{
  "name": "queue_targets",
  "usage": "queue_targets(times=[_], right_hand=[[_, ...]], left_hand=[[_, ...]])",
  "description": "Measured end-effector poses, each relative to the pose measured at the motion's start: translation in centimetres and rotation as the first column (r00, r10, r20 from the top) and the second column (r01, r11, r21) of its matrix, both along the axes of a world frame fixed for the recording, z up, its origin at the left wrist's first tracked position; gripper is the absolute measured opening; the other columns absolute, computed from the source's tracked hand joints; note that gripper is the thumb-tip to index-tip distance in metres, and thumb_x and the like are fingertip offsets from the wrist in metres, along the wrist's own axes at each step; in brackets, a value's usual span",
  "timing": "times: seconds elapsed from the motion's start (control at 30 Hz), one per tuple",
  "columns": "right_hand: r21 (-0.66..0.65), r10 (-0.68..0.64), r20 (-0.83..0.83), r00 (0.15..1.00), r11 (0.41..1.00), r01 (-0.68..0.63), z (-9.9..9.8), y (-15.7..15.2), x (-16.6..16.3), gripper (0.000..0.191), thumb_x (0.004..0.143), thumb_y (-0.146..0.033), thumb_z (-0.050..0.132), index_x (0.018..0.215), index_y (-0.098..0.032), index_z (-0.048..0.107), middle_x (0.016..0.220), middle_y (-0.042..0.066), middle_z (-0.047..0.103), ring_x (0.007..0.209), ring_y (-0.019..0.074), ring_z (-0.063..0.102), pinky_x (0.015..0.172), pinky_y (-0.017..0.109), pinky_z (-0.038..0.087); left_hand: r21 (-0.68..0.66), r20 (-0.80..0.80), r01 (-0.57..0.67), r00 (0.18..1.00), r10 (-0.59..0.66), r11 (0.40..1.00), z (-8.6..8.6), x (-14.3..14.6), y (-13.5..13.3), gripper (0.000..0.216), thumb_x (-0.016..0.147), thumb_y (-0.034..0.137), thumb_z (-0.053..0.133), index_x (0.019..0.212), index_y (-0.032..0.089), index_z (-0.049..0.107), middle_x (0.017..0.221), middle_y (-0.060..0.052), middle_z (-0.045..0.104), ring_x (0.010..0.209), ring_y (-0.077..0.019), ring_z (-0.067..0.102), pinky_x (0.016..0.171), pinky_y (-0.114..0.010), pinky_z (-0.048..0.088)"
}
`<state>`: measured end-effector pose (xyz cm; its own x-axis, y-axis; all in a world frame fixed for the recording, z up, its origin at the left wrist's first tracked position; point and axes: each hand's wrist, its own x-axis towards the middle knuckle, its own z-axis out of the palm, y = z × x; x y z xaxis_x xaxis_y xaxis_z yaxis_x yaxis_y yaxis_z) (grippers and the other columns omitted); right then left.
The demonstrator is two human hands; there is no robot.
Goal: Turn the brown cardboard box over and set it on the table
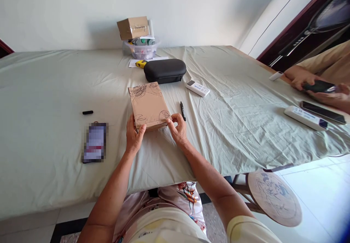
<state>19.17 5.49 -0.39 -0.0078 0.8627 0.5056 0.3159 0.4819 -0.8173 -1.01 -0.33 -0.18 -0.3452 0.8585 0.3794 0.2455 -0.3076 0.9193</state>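
Parcel (149,106) in brown paper, lying flat at near centre of cloth-covered table (41,89). Left hand (133,137) clamped on its near left corner, right hand (178,129) pinching its near right corner. Black marker (182,110) just right of it; black case (164,70) just beyond; pen cap (88,112) well left.

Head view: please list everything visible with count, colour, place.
pale green cloth: 1, green, covering wooden table
brown paper-wrapped package: 1, brown, cloth's middle
black marker pen: 1, black, right of package
black pen cap: 1, black, left side
black oval zip case: 1, black, behind package
white remote controls: 2, white, centre-right, far right
clear plastic tub: 1, clear, by wall
brown cardboard box: 1, brown, atop tub
black phone: 1, black, far right
left hand: 1, grips package's near-left corner
right hand: 1, grips package's near-right corner
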Motion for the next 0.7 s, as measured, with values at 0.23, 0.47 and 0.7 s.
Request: queue_targets(times=[0.23, 0.47, 0.7], right_hand=[[-0.01, 0.001, -0.007, 1.0, 1.0, -0.002, -0.7, 0.3, -0.2, 0.034, 0.1, -0.057, 0.058, 0.113, -0.027, 0.063, 0.091, 0.003, 0.065, 0.084, 0.0194, 0.062, 0.083, 0.037, 0.055], [0.227, -0.114, 0.232, 0.966, 0.972, 0.06, -0.8, 0.1, -0.3, 0.044, 0.106, -0.041, 0.049, 0.148, -0.029, 0.055, 0.141, 0.015, 0.06, 0.13, 0.0292, 0.061, 0.108, 0.051, 0.055], [0.259, -0.05, 0.564, 0.825, 0.958, -0.119, 0.2, -1.8, -1.3, 0.044, 0.102, -0.045, 0.062, 0.145, -0.041, 0.062, 0.164, 0.005, 0.048, 0.158, 0.0357, 0.035, 0.131, 0.06, 0.026]], left_hand=[[-0.058, 0.09, -0.009, 0.996, 0.014, 0.998, -0.3, 0.2, 0.2, 0.09, 0.091, 0.07, 0.068, 0.162, 0.023, 0.039, 0.157, -0.018, 0.054, 0.145, -0.0328, 0.055, 0.114, -0.041, 0.051], [0.089, -0.271, -0.171, 0.944, 0.189, 0.981, -1.7, 0.6, 0.5, 0.078, 0.094, 0.058, 0.068, 0.16, 0.024, 0.044, 0.172, -0.018, 0.034, 0.162, -0.0358, 0.03, 0.132, -0.054, 0.026], [0.189, -0.467, -0.142, 0.857, 0.216, 0.972, -0.8, 0.8, -0.3, 0.042, 0.095, 0.043, 0.07, 0.134, 0.029, 0.074, 0.174, -0.011, 0.032, 0.164, -0.0407, 0.022, 0.132, -0.063, 0.014]])
